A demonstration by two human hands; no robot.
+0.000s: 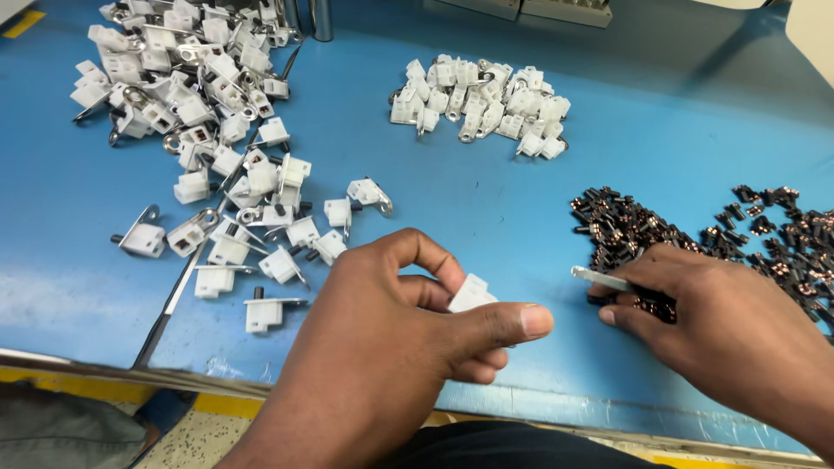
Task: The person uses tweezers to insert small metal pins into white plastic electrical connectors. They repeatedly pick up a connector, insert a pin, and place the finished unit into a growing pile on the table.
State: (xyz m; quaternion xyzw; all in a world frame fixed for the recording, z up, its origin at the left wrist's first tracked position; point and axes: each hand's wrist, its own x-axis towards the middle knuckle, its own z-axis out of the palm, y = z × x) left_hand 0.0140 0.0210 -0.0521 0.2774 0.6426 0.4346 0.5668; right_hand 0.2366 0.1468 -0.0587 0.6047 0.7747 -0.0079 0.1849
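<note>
Near front edge: left hand [391, 330] pinches white plastic housing [472, 293].
Right side: right hand [721, 321] grips metal pin [601, 278] at black contact pile [695, 234].
Open room: blue table [486, 200] centre.

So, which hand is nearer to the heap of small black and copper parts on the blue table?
The right hand: its fingers rest on the near edge of the heap of small black and copper parts. The left hand, holding a white plastic housing, is well to the heap's left, apart from it.
</note>
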